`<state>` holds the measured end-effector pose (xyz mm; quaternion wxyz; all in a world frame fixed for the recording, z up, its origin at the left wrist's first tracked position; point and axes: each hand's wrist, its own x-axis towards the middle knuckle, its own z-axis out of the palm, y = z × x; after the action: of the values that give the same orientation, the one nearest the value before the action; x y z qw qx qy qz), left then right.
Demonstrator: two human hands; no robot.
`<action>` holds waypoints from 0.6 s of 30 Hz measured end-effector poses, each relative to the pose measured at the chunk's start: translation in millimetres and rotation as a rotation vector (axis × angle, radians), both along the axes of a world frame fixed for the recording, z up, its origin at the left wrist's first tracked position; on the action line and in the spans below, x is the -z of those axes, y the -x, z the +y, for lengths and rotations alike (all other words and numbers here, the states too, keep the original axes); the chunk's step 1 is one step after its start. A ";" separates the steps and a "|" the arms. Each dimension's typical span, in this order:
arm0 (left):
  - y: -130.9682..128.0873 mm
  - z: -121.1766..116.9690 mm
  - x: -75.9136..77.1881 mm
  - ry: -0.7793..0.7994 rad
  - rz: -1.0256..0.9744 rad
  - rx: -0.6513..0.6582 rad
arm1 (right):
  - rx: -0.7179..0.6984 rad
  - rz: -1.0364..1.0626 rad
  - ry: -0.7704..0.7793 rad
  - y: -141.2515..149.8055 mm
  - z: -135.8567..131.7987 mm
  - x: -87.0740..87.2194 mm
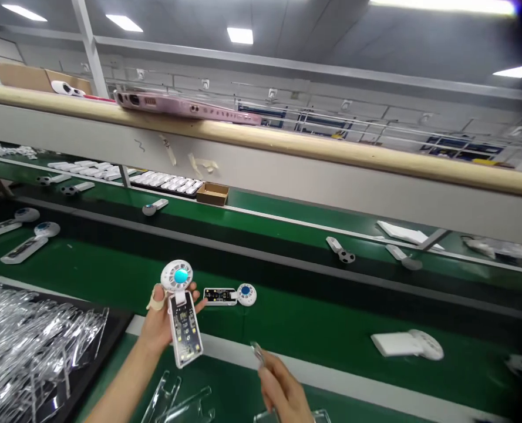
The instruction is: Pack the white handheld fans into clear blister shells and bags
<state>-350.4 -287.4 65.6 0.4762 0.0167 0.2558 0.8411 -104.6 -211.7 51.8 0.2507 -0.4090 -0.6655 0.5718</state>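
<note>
Clasping a white handheld device (184, 332) with a clear back over its circuit board, your left hand (158, 326) is holding it closed-fingered above the green conveyor belt (331, 317). Your blurred right hand (282, 385) is pinching a small shiny piece (257, 353), while a similar unit (229, 296) is lying on the belt just past your left fingertips (194, 288).

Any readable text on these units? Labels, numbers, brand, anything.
No readable words, numbers or brands in view.
Circuit board in the white gadget in the left hand: tiny markings, too small to read.
Second circuit board on the green belt: markings too small to read.
</note>
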 end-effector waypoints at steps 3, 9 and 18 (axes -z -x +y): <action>-39.1 0.9 -8.6 -0.084 -0.053 0.002 | 0.021 0.009 -0.240 30.5 -17.9 -21.6; -91.1 1.9 -16.1 -0.095 0.090 0.047 | -0.009 -0.143 -0.649 48.2 -51.0 -43.3; -113.9 -8.1 -34.4 -0.001 0.136 0.020 | 0.065 -0.255 -0.790 40.7 -69.0 -34.3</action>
<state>-236.4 -295.4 100.0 0.4661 0.0766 0.2868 0.8335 -145.3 -280.7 86.1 0.3219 -0.3698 -0.8461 0.2090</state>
